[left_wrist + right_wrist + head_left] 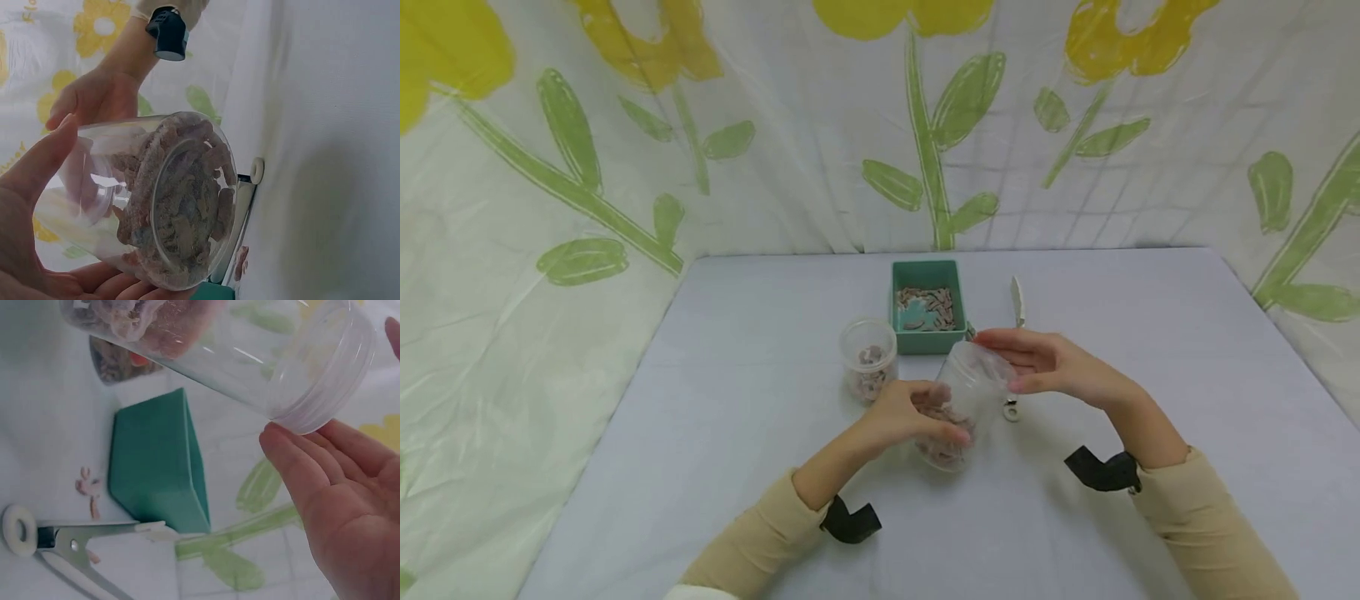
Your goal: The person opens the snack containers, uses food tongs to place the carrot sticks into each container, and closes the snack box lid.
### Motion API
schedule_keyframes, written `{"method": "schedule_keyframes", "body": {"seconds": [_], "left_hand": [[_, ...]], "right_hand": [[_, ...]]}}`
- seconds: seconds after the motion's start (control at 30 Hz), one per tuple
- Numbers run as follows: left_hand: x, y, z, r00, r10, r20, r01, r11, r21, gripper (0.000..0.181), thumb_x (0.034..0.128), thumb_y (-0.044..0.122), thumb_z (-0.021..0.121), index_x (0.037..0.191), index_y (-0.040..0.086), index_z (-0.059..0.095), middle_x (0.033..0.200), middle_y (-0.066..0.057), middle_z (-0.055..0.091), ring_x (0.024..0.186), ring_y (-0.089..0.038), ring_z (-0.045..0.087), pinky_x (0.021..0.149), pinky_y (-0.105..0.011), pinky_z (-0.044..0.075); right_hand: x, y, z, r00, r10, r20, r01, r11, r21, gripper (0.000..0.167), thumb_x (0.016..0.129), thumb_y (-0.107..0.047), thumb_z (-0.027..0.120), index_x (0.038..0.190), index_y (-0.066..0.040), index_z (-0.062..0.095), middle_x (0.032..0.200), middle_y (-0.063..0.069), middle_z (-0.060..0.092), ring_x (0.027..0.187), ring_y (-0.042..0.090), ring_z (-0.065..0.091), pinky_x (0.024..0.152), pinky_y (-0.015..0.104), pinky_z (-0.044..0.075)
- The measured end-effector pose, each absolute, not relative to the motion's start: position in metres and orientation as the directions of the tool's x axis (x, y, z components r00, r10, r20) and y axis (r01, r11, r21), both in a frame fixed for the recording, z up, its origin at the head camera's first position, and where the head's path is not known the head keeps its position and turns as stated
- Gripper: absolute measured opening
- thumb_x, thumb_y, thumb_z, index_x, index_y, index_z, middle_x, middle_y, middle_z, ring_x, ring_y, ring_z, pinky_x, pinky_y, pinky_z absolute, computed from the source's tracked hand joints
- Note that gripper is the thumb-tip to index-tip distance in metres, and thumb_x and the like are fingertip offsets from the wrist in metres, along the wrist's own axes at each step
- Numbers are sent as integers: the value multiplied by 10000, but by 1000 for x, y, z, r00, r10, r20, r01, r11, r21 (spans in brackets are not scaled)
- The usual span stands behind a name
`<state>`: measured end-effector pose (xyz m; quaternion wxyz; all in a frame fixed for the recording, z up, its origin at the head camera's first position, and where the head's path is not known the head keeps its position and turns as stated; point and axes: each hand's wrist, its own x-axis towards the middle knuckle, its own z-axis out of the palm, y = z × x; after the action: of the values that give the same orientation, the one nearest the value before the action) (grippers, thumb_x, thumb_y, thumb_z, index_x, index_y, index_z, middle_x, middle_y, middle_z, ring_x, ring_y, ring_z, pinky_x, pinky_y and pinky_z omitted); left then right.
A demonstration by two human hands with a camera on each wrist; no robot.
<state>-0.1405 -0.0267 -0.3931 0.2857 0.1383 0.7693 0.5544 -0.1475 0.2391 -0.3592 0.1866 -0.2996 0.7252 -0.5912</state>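
My left hand (902,417) grips a clear plastic jar (973,379), fingers and thumb curled round its lower side. The jar tilts, with its base toward me and its wide end up to the right. Pinkish-brown pieces (181,212) lie gathered at its base. At the translucent rim (325,375), my right hand (1048,362) touches with its fingertips, the fingers nearly straight. Whether a cap covers that end I cannot tell. A second clear jar (868,358) with similar pieces stands to the left, just beyond my left hand.
A green rectangular box (928,343) holding more pieces stands behind the jars. Metal tongs (75,545) with a white ring lie beside it, partly hidden in the head view. A few loose scraps (89,487) lie on the white-covered table (760,333). Flowered sheeting hangs behind.
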Motion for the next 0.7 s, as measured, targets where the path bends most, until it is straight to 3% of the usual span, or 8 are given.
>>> {"method": "schedule_keyframes", "body": {"seconds": [0.07,0.17,0.37,0.43,0.57,0.7], "left_hand": [[-141,-26,-394,-797,526,-296,-114,351,930,691,736,198,860,1333,2,572,1337,-103,586,1189,-225,577,986,-389,461],[-143,-23,-396,-816,500,-290,-107,362,926,735,726,203,868,1350,-15,547,1367,-120,558,1205,-240,567,990,-398,458],[-141,-18,-399,-879,424,-216,-17,425,905,763,697,236,885,1331,-35,558,1343,-150,570,1186,-256,573,946,-405,485],[-139,-17,-400,-900,403,-167,50,474,879,770,680,260,894,1315,-34,573,1312,-158,593,1158,-261,582,928,-419,490],[-136,-16,-398,-923,375,-86,153,565,811,820,653,316,905,1324,-15,569,1291,-165,605,1163,-291,568,943,-459,469],[-136,-16,-397,-924,377,-60,179,566,805,839,649,318,906,1341,-2,556,1296,-160,603,1176,-301,563,953,-466,464]], "right_hand": [[-148,239,-361,-728,-677,113,-211,64,-975,636,921,35,605,1439,170,260,1478,390,233,1333,14,383,1026,197,374],[-148,236,-363,-774,-626,96,-204,103,-974,682,884,26,666,1429,173,282,1465,385,275,1323,58,415,999,201,402],[-143,226,-361,-913,-408,-1,-183,413,-892,711,836,-136,771,1434,32,424,1334,243,541,1205,344,557,976,405,469],[-141,222,-359,-935,-355,-5,-192,518,-833,723,815,-216,797,1418,0,462,1251,198,603,1107,341,619,945,477,482],[-137,215,-355,-950,-312,15,-223,644,-732,701,778,-324,820,1331,15,554,1097,135,650,941,275,647,851,473,526],[-135,215,-354,-944,-327,33,-242,624,-743,673,786,-353,810,1285,37,583,1123,142,618,1029,294,588,863,476,517]]}}
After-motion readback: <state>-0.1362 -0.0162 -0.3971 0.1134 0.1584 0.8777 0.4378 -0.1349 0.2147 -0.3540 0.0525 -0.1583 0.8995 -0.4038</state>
